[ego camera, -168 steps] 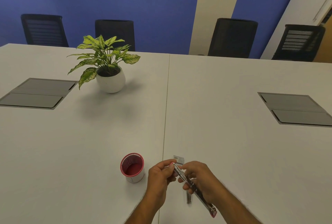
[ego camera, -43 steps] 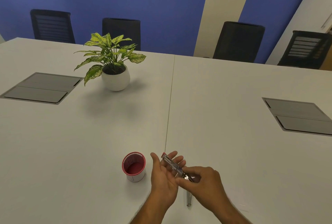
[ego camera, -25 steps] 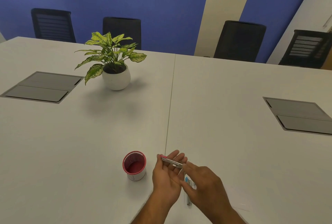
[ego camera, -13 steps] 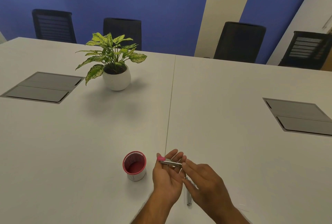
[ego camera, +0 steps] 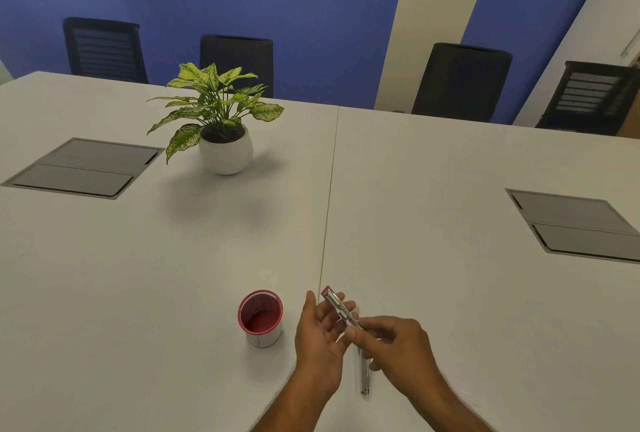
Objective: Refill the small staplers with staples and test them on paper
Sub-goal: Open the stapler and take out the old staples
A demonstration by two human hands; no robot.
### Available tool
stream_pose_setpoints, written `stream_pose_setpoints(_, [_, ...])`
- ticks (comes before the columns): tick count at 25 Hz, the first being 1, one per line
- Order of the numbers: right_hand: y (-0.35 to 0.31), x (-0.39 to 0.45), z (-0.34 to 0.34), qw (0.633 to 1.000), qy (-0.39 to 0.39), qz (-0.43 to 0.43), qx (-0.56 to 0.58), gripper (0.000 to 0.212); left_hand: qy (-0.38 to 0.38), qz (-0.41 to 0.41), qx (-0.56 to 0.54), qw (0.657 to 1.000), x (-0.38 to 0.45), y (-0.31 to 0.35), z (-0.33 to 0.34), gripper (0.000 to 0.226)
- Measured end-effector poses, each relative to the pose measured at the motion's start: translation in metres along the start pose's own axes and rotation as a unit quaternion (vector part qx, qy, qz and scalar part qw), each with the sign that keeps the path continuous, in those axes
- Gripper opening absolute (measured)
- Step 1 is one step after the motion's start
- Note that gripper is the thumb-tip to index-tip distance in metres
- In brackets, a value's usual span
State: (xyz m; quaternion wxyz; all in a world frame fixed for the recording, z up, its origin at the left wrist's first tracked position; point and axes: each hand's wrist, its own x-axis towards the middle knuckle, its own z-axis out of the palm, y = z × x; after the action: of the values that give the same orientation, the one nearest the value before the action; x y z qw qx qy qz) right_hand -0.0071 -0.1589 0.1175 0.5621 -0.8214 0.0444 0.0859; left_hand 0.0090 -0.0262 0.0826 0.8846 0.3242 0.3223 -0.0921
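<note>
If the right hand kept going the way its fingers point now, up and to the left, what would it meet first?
Probably the left hand: the right hand pinches the near end of the small stapler, which lies across the left fingers. Depth is unclear.

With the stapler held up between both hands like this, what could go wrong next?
The stapler lies across the left hand on loose fingers, pinched only at its near end by the right hand; it may slip and drop. A second stapler lies right under the hands and could get knocked. The cup stands close to the left hand; a stray move might tip it.
</note>
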Motion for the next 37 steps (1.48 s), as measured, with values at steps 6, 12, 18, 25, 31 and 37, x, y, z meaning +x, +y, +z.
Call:
stream_pose_setpoints(6, [-0.002,-0.003,0.000,0.992,-0.011,0.090,0.093,0.018,-0.025,0.066,0.140,0.988,-0.008,-0.002,0.000,0.023])
stream_pose_setpoints(12, [0.001,-0.003,0.004,0.994,-0.011,0.079,0.077,0.023,-0.012,0.090,0.184,0.979,-0.009,0.000,0.000,0.021])
stream_pose_setpoints(18, [0.005,0.001,0.007,0.996,-0.010,0.072,0.058,0.030,0.007,0.115,0.185,0.976,-0.007,0.001,0.003,0.017])
stream_pose_setpoints(25, [0.004,0.004,0.006,0.995,-0.009,0.073,0.064,0.031,-0.001,0.116,0.188,0.975,-0.003,-0.001,0.002,0.013])
stream_pose_setpoints(31, [0.002,0.003,0.003,0.993,-0.009,0.064,0.094,0.047,-0.014,0.070,0.121,0.990,-0.002,-0.001,-0.001,0.026])
stream_pose_setpoints(37, [0.011,-0.006,0.005,0.952,0.074,-0.228,-0.192,0.034,0.005,-0.055,-0.113,0.992,0.004,0.007,0.001,0.047])
